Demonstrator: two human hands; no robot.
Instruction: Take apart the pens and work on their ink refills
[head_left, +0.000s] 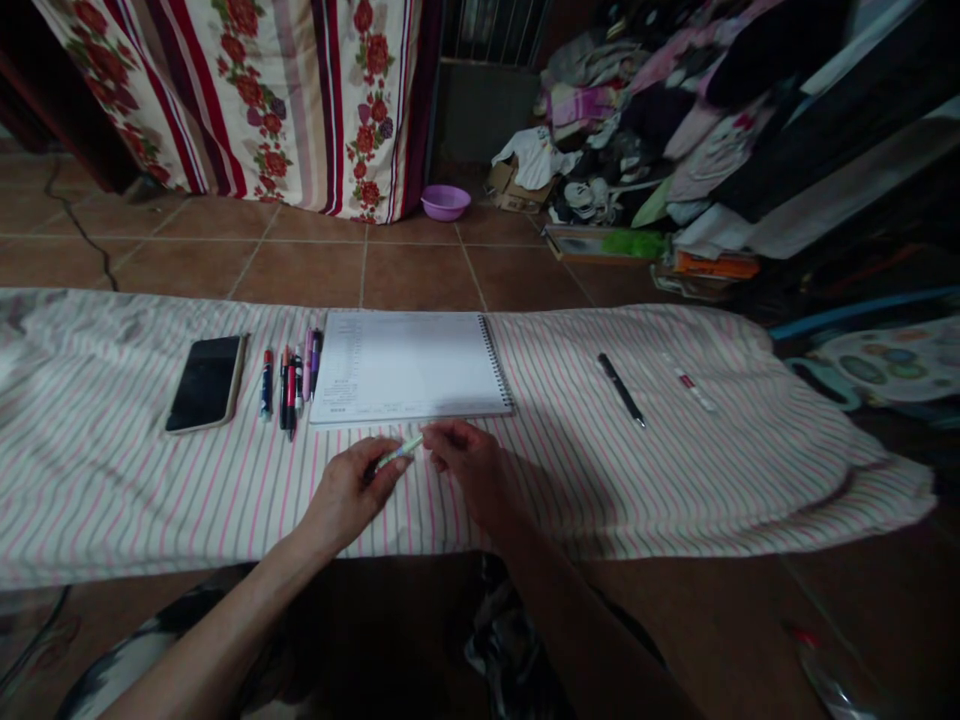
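Just below the white spiral-bound notebook (409, 365), on pink-striped cloth (675, 470), the left hand (352, 495) pinches a small pale-green pen (400, 453), one end hidden in its fingers; right hand (469, 468) pinches the other end; can't see inside the purple plastic bowl (445, 201).

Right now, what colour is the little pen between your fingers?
Pale green. The small slim pen shows best in the head view.

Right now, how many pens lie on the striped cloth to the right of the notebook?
2: a black pen nearer the notebook, a white-and-red one farther right. None looks hidden there.
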